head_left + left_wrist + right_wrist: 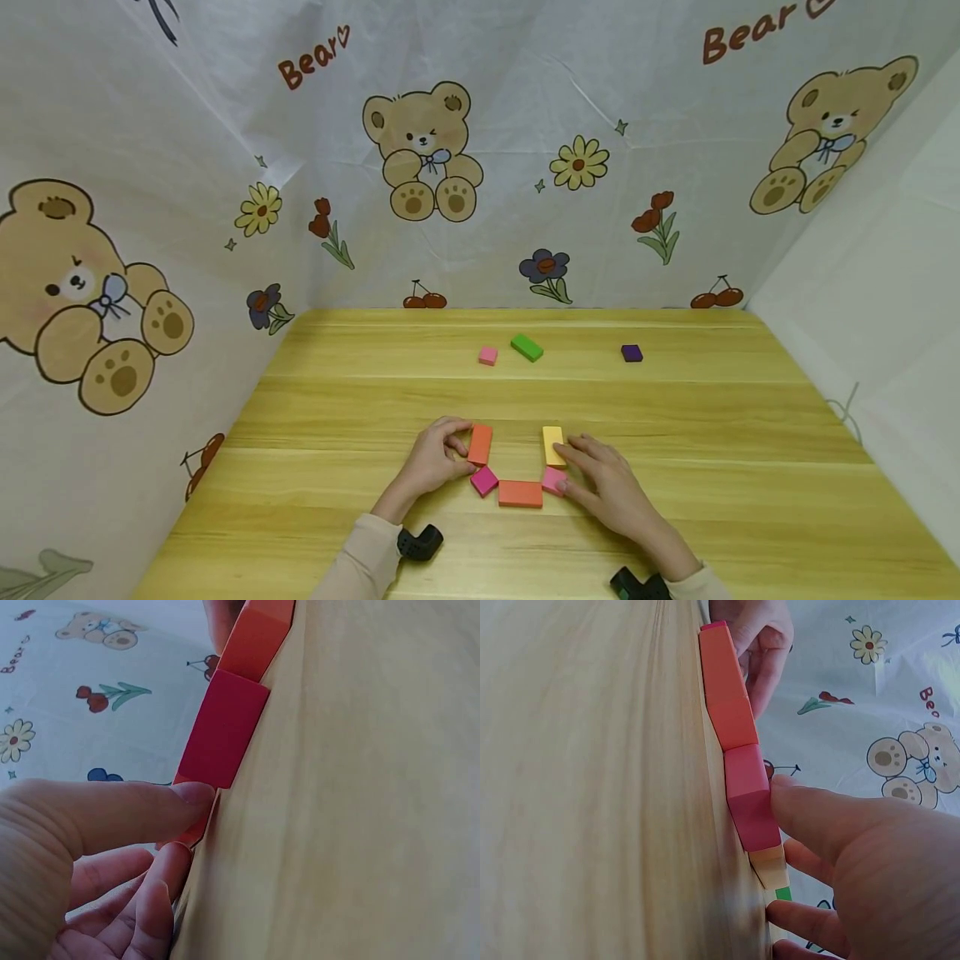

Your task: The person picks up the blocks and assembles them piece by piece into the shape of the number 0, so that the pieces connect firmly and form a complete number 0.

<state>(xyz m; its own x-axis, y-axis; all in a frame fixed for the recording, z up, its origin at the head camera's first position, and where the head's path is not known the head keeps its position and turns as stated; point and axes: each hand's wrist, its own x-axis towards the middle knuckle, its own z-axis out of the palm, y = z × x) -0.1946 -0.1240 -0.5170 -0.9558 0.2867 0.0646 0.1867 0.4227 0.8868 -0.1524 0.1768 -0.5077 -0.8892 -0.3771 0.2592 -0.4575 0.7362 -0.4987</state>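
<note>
On the table, several blocks form a U in the head view. My left hand (435, 458) pinches the left orange block (480, 445) between thumb and fingers; the thumb (142, 814) lies over its near end. Just below that is a magenta block (484, 481), set at an angle. A second orange block (521, 494) lies crosswise at the bottom. My right hand (615, 487) has its fingers loosely extended. Its thumb touches the right side of a pink block (554, 480), while the index finger touches a yellow block (552, 446) above it.
Farther back lie a small pink block (488, 356), a green block (527, 347) and a dark purple block (632, 353). A bear-print cloth (510, 133) hangs behind the wooden table (375, 358). At the right edge stands a white wall (885, 250).
</note>
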